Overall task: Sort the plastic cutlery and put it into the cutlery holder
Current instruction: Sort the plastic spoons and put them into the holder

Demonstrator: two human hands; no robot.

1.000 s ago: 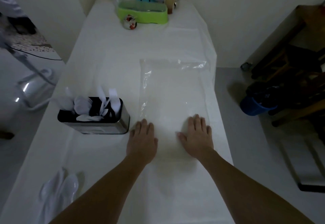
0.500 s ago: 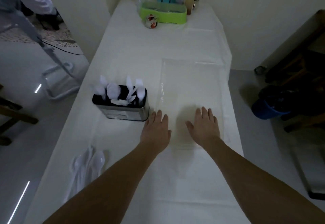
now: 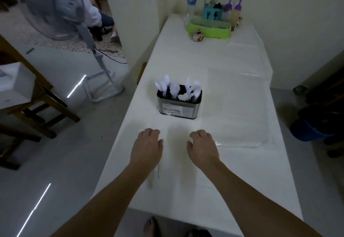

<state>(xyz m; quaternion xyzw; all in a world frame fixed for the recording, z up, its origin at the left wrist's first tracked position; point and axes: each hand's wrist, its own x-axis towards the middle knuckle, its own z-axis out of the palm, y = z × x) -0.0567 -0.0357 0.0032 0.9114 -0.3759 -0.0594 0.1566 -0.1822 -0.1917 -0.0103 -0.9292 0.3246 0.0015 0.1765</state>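
Observation:
The steel cutlery holder (image 3: 179, 106) stands upright mid-table with several white plastic spoons and forks (image 3: 176, 87) sticking out of it. My left hand (image 3: 147, 148) hovers palm down in front of the holder, fingers curled downward over the loose white cutlery (image 3: 154, 176). Only the handles show, beside my wrist, and the fingertips are hidden. My right hand (image 3: 202, 148) hangs beside it with fingers loosely curled and holds nothing. Both hands are nearer to me than the holder and do not touch it.
A clear plastic sheet (image 3: 240, 110) lies right of the holder. At the table's far end stand a green tray (image 3: 209, 30), a water bottle (image 3: 191, 0) and squeeze bottles (image 3: 236, 13). A standing fan (image 3: 55, 7) and wooden furniture (image 3: 37, 95) are left, a blue bucket (image 3: 305, 130) right.
Both hands left the plastic sheet and moved left and toward me; fingers went from flat to curled. My left hand now covers the loose cutlery. The view swung left.

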